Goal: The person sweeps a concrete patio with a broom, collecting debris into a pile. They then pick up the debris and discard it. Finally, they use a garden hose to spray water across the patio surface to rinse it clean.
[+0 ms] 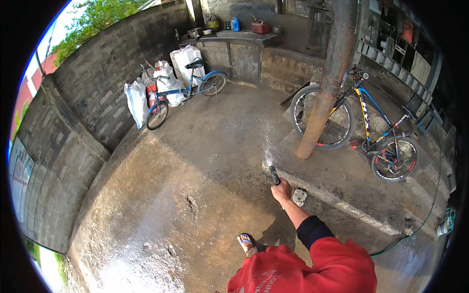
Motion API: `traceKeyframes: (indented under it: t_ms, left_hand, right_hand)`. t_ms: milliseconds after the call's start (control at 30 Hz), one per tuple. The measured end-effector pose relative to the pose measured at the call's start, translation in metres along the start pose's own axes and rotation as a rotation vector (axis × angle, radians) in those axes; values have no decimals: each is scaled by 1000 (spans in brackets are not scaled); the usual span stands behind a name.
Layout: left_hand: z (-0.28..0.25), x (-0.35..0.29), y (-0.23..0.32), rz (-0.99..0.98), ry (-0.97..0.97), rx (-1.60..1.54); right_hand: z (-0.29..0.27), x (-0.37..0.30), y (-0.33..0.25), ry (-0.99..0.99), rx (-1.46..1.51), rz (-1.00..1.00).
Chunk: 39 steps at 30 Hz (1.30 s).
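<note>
My right hand [281,192] reaches forward from a red sleeve with a dark cuff, its fingers wrapped round a dark hose nozzle [274,175]. White water spray [268,150] shoots from the nozzle's tip away from me, over the wet concrete floor [161,195]. Just right of the hand, a pale, rough block [299,197] lies beside a low concrete ledge [342,205]. A thin green hose [424,222] curves along the right side; where it joins the nozzle is hidden. My left hand is out of the picture.
A small blue bicycle [188,92] stands by white sacks [137,103] along the block wall. On the right, a larger bicycle [366,117] stands behind a rusty post [320,119]. A red jerry can [260,27] sits on the back counter. Steps rise at far right.
</note>
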<state>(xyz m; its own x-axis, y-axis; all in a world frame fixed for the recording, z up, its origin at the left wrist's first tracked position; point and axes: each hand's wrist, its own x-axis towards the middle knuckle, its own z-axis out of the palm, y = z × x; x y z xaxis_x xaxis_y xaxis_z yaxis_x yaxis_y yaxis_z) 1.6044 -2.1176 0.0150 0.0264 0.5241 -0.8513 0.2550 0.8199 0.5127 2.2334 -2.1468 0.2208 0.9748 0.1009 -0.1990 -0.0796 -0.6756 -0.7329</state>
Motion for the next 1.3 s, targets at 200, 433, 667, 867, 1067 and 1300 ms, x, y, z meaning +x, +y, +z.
traceKeyframes:
  t_ms: [200, 433, 667, 867, 1067, 1300]
  left_hand:
    - [3, 58, 133, 123, 11, -110]
    - [48, 101, 281, 180, 75, 55]
    - [68, 170, 402, 145, -29, 191]
    - [84, 219, 494, 236, -167, 238]
    - [100, 242, 533, 265, -171, 244]
    - [117, 248, 502, 141, -206, 416]
  right_hand:
    - [34, 33, -17, 82, -21, 124]
    - [70, 45, -41, -29, -315, 79]
    - [96, 43, -87, -75, -401, 122]
    - [112, 37, -110, -174, -422, -20]
    - [123, 39, -129, 111, -279, -40]
    - [114, 57, -155, 237, -186, -209]
